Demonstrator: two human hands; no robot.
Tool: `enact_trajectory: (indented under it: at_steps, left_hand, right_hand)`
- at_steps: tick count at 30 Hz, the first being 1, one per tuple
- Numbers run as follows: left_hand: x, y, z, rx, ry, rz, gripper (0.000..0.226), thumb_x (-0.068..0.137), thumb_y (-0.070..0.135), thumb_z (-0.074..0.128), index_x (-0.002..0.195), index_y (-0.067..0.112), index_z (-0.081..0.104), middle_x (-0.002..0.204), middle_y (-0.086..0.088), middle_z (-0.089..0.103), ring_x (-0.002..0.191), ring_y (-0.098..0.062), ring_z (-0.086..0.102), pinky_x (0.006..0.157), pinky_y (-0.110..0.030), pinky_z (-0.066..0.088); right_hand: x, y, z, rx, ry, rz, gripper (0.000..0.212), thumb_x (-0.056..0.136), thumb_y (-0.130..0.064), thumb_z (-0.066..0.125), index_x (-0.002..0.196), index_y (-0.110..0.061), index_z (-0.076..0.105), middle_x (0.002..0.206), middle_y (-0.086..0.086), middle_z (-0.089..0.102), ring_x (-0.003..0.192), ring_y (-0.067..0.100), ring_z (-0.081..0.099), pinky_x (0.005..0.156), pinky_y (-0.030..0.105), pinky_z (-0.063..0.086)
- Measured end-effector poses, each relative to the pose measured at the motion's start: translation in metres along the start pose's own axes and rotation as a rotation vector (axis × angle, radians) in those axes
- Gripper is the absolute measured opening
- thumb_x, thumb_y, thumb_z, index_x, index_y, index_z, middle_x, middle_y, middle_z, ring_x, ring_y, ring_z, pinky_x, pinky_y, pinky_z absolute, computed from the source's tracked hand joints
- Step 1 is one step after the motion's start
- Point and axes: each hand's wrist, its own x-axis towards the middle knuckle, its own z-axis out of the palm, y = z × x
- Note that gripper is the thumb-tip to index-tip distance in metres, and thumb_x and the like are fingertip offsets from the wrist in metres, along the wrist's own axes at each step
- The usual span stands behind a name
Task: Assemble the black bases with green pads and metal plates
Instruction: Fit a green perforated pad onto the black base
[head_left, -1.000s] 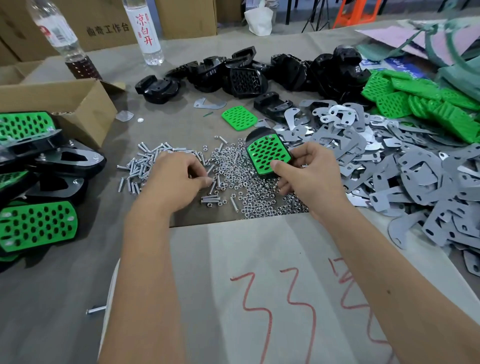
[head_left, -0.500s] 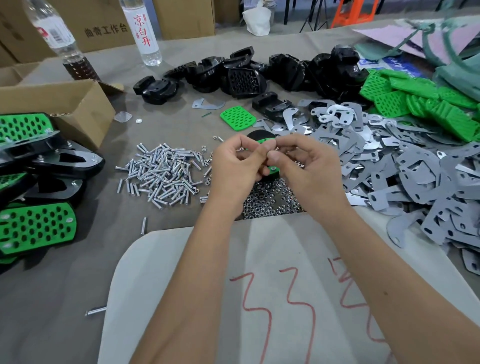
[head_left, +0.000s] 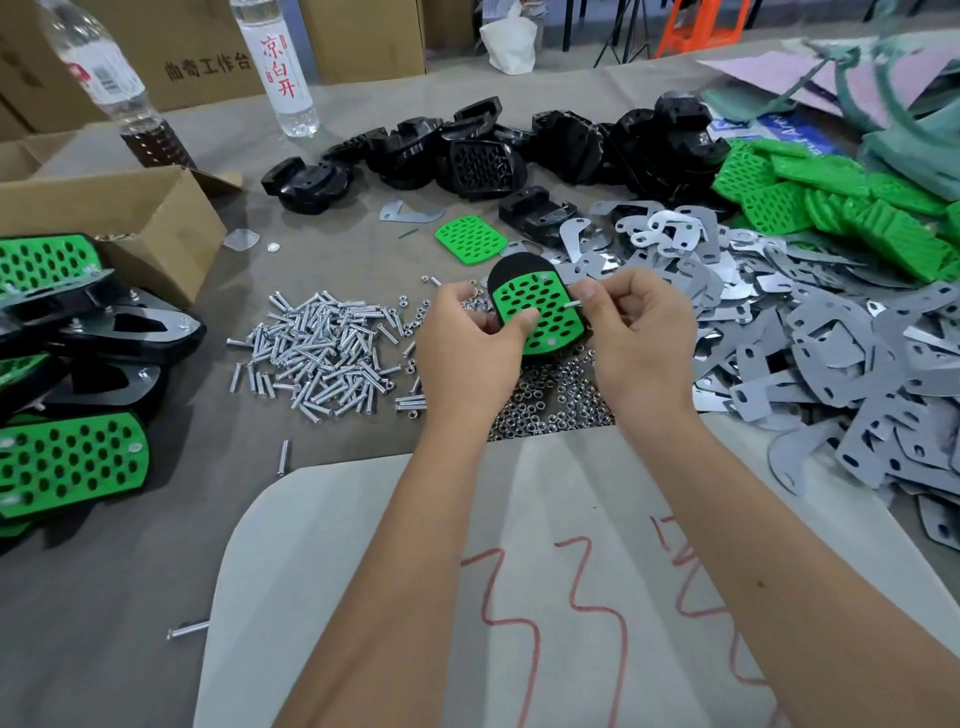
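A: What covers the tabletop (head_left: 156, 571)?
B: Heaps: metal plates (head_left: 831, 353) on the right, black bases (head_left: 483, 150) at the back, green pads (head_left: 831, 202) far right, screws (head_left: 322, 353) and nuts (head_left: 550, 400) in the middle.
A: And the hands?
B: The left hand (head_left: 467, 353) grips a black base with green pad (head_left: 537, 312) above the nuts, thumb on the pad. The right hand (head_left: 641, 332) pinches a screw (head_left: 573, 304) at the pad's right edge.

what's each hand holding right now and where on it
The left hand grips the base with its green pad by the left edge, thumb on the pad. The right hand pinches a screw at the pad's right edge.
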Motion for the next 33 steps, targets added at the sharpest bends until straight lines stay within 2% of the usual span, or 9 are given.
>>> enact_trajectory:
  at_steps: [2,4,6,11,15,19,23,28,33]
  left_hand:
    - [0.003,0.0,-0.004,-0.226,-0.066,-0.09,0.053,0.081,0.022,0.088,0.127,0.012,0.065,0.087,0.002,0.071,0.086,-0.016,0.072,0.079,-0.031,0.055]
    - [0.005,0.001,-0.007,-0.364,-0.13,-0.119,0.028,0.084,0.012,0.084,0.11,0.012,0.074,0.086,-0.003,0.076,0.076,-0.013,0.073,0.066,-0.026,0.054]
    - [0.003,0.004,-0.01,-0.409,-0.128,-0.112,0.015,0.084,0.007,0.082,0.093,0.017,0.075,0.083,-0.005,0.077,0.073,-0.015,0.075,0.066,-0.028,0.058]
    - [-0.003,0.006,-0.01,-0.33,-0.124,0.041,0.02,0.082,0.007,0.082,0.095,0.021,0.077,0.091,-0.018,0.076,0.09,-0.031,0.075,0.091,-0.046,0.06]
    - [-0.006,0.005,-0.01,-0.29,-0.154,0.162,0.019,0.082,0.011,0.08,0.092,0.026,0.078,0.071,0.004,0.067,0.073,-0.011,0.065,0.086,-0.043,0.058]
    - [-0.004,0.003,-0.009,-0.282,-0.117,0.22,0.02,0.086,0.005,0.078,0.104,0.014,0.079,0.069,0.009,0.061,0.069,-0.009,0.059,0.079,-0.036,0.057]
    - [-0.007,0.003,-0.008,-0.192,-0.063,0.368,0.02,0.088,0.011,0.075,0.107,0.015,0.079,0.069,0.013,0.061,0.062,-0.002,0.055,0.067,-0.019,0.048]
    - [-0.009,0.006,-0.007,-0.086,-0.06,0.538,0.023,0.085,0.016,0.072,0.108,0.015,0.077,0.088,0.006,0.071,0.079,-0.011,0.067,0.075,-0.037,0.058]
    - [-0.009,0.002,-0.006,-0.087,-0.07,0.559,0.021,0.084,0.014,0.071,0.105,0.017,0.077,0.087,0.006,0.071,0.078,-0.01,0.066,0.072,-0.034,0.057]
  right_hand:
    - [0.001,-0.001,-0.002,0.035,0.021,-0.014,0.016,0.096,-0.021,0.073,0.082,-0.014,0.071,0.076,0.004,0.073,0.067,0.011,0.063,0.064,0.031,0.052]
    - [0.0,-0.004,-0.004,0.031,0.037,-0.074,0.015,0.095,-0.019,0.075,0.08,-0.021,0.072,0.076,0.0,0.072,0.07,0.009,0.062,0.068,0.029,0.053]
    - [-0.003,-0.007,-0.005,0.026,0.059,-0.143,0.008,0.094,-0.018,0.075,0.086,-0.019,0.077,0.078,-0.002,0.073,0.072,0.006,0.064,0.07,0.027,0.054]
    - [-0.005,-0.012,-0.005,0.029,0.013,-0.253,0.012,0.09,-0.009,0.077,0.096,-0.019,0.077,0.087,-0.002,0.076,0.082,0.015,0.073,0.082,0.04,0.061]
    - [-0.007,-0.014,-0.007,-0.004,-0.01,-0.28,0.024,0.087,-0.013,0.08,0.086,-0.036,0.072,0.081,-0.008,0.074,0.077,0.016,0.072,0.077,0.044,0.06]
    - [0.0,-0.015,-0.014,-0.233,-0.088,-0.43,0.004,0.089,-0.013,0.078,0.086,-0.016,0.077,0.079,-0.003,0.073,0.073,0.013,0.067,0.072,0.037,0.056]
    - [0.001,-0.023,-0.019,-0.402,-0.13,-0.526,0.007,0.092,-0.011,0.074,0.088,-0.008,0.078,0.077,0.004,0.071,0.073,0.021,0.063,0.072,0.042,0.052]
    - [0.001,-0.032,-0.019,-0.53,-0.122,-0.602,0.012,0.095,-0.004,0.067,0.088,0.001,0.076,0.079,0.014,0.068,0.082,0.036,0.06,0.075,0.043,0.048]
    - [0.007,-0.028,-0.017,-0.497,-0.22,-0.558,0.007,0.091,-0.005,0.071,0.087,-0.003,0.077,0.079,0.007,0.071,0.079,0.027,0.064,0.076,0.042,0.051]
